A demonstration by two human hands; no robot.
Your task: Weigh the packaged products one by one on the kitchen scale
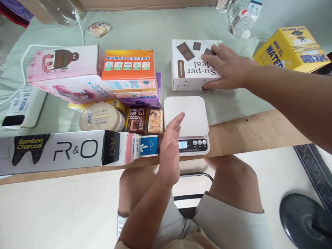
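Observation:
My right hand (pixel 227 67) lies spread over the right end of a white "Su-per Meal" box (pixel 189 57) with chocolate pictures, fingers on its top and thumb near its front edge. Below that box stands a white kitchen scale (pixel 186 116), its platform bare and its lit display showing what looks like 37. At the scale's left edge my left hand (pixel 169 152) is held edge-on with fingers stretched out, gripping nothing. Close by on its left are a small blue-and-white box (pixel 149 145), a packaged biscuit (pixel 155 121) and a brown cocoa packet (pixel 136 120).
Left of the scale stand a long R&O toothpaste box (pixel 77 149), a Dove tub (pixel 100 117), an orange soap box (pixel 128 65) and a pink-and-white box (pixel 67 74). A yellow carton (pixel 292 50) and a plastic bottle (pixel 240 19) are at right. The table's wooden front edge (pixel 246 133) runs near my knees.

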